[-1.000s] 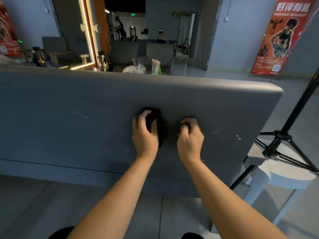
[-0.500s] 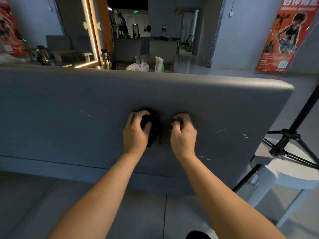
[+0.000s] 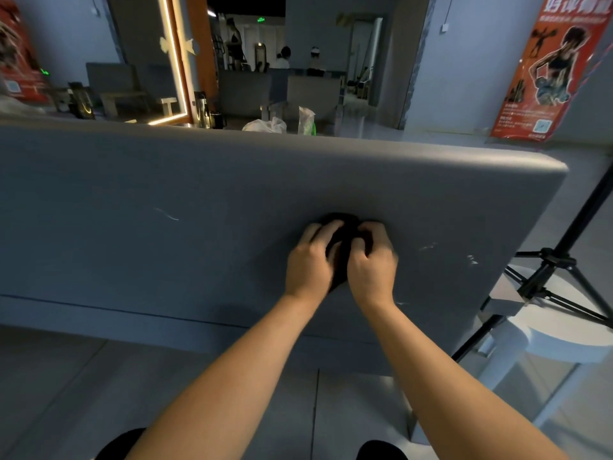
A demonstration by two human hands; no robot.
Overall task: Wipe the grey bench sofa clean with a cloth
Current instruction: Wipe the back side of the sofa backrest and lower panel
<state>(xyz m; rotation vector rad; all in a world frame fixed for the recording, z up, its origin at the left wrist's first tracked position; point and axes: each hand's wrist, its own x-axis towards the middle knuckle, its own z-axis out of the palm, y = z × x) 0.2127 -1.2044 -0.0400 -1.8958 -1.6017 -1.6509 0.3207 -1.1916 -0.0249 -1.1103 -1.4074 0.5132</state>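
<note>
A tripod (image 3: 550,260) and white stool (image 3: 560,341) stand just beside the grey sofa (image 3: 199,194).

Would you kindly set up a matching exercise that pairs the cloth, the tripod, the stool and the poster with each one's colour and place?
Things:
1. cloth
2. tripod
3. stool
4. poster

Descriptions:
A. white, beside the right end of the sofa
B. orange-red, against the far wall at upper right
C. black, bunched on the sofa back, held by the left hand and right hand
D. black, legs spread, standing right of the sofa

Pairs: 1-C, 2-D, 3-A, 4-B.
</note>
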